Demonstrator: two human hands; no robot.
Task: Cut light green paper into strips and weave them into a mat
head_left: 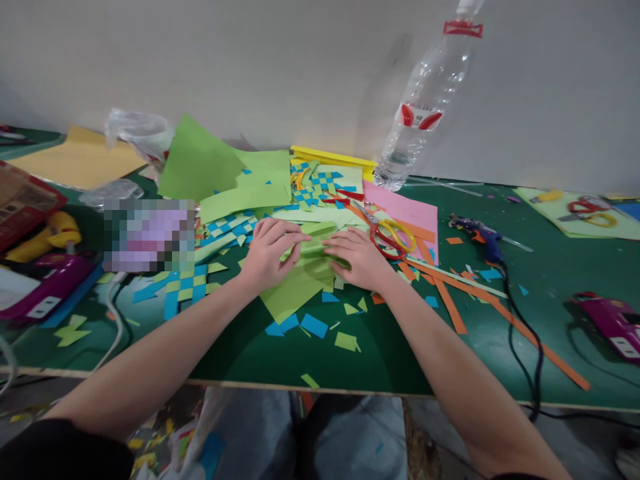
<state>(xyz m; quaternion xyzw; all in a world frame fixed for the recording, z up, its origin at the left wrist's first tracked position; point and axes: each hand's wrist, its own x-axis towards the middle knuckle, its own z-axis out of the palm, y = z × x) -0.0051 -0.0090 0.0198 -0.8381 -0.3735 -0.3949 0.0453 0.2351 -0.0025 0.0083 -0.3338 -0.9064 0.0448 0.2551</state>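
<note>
A light green sheet of paper (295,290) lies in front of me with its upper part bent up into a fold. My left hand (273,253) has its fingers curled on the fold's left side, with thumb and forefinger at the paper. From the other side, my right hand (357,257) grips the fold with bent fingers; its thumb is partly hidden. Woven blue and green paper strips (186,285) lie left of my left hand, and another woven piece (313,190) is farther back. Scissors with red and yellow handles (393,237) rest just beyond my right hand.
A tall plastic bottle (420,100) stands tilted-looking at the wall. At right lie a glue gun (483,240) with a black cord, orange strips (525,333) and a purple tool (610,323). A blurred-out device (150,237) with a white cable is at left. Scraps litter the green table (370,367).
</note>
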